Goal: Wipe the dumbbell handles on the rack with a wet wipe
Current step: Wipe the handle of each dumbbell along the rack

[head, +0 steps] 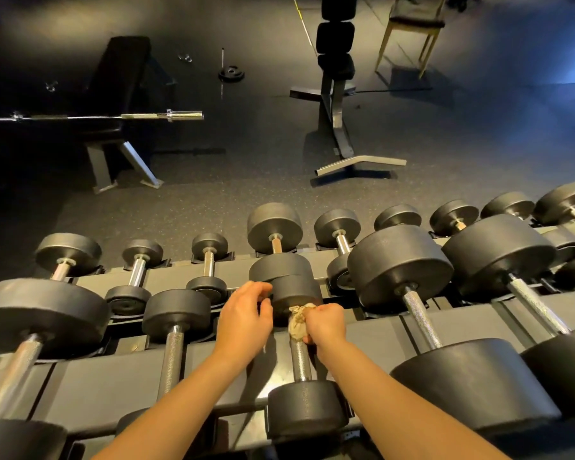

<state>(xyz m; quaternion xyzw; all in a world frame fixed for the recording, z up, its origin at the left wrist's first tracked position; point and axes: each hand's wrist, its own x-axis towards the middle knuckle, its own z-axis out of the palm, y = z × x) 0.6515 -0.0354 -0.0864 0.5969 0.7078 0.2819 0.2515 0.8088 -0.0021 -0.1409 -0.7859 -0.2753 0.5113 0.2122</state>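
On rack (379, 330), right hand (326, 322) wraps wet wipe (297, 322) round handle (301, 360); left hand (243, 318) grips dumbbell (296, 293).

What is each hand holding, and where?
Right hand grips the wet wipe around the dumbbell handle at its far end; left hand grips that dumbbell's far head.

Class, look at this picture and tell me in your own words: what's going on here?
A person is cleaning a dumbbell on the rack. The right hand grips a crumpled wipe wrapped round the handle, close to the far head. The left hand holds the edge of that head. Other dumbbells lie on either side, untouched.
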